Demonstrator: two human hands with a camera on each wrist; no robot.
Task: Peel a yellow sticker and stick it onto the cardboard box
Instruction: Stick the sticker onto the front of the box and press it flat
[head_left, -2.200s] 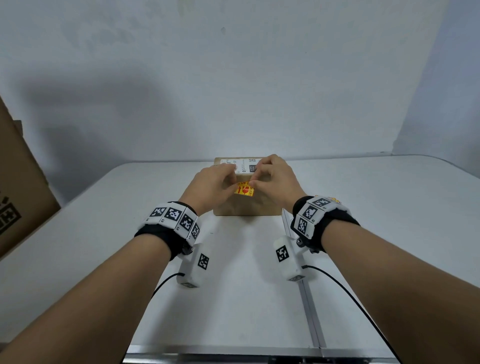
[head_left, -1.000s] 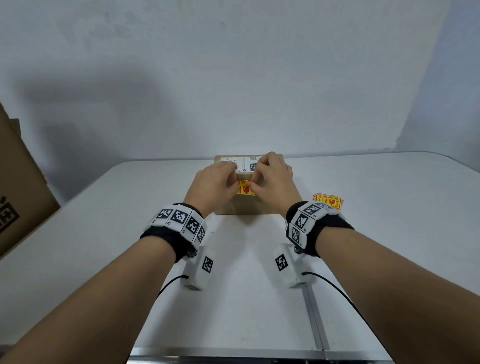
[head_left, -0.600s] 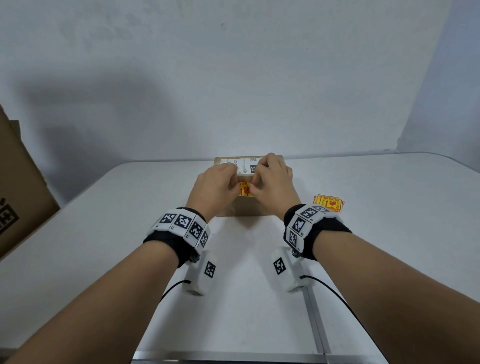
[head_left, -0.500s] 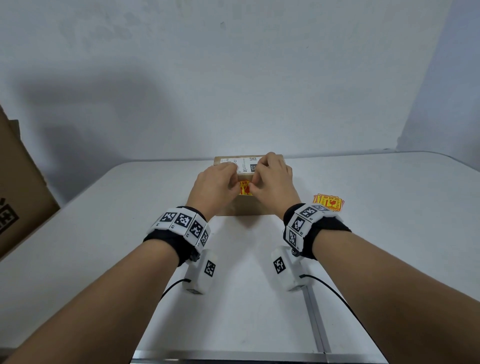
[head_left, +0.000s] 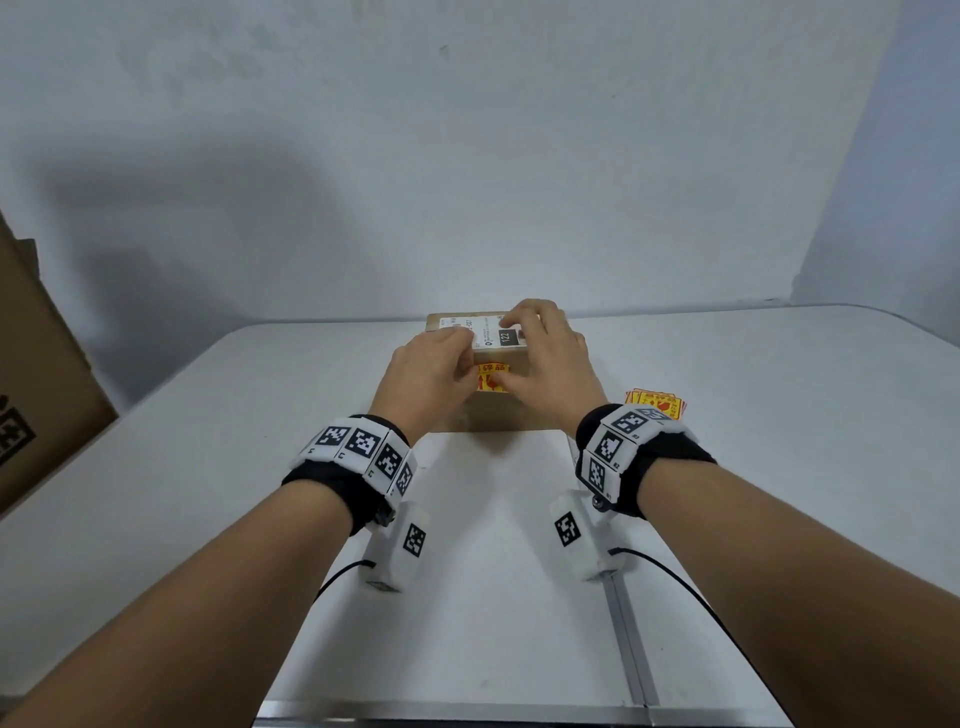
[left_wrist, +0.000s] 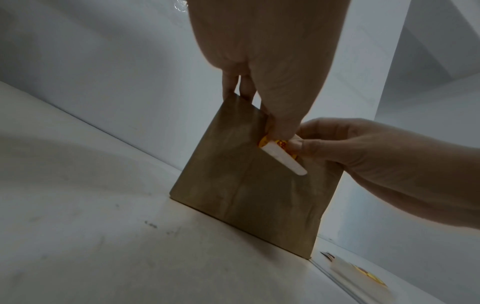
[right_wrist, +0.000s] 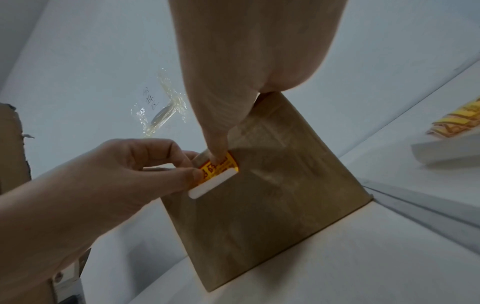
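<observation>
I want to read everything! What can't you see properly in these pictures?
- Yellow sticker: head view, both hands cover its sides; print unreadable.
- Shipping label on the cardboard box: small text too tiny; right hand covers part.
- Sticker stack: right wrist view, cut off by edge, blurred.

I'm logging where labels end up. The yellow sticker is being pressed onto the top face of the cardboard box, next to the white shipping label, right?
Not the top. The yellow sticker is being pressed onto the near side face of the cardboard box, below the white shipping label that lies on top. The head view shows this; the right wrist view confirms the right hand pressing it there.
</observation>
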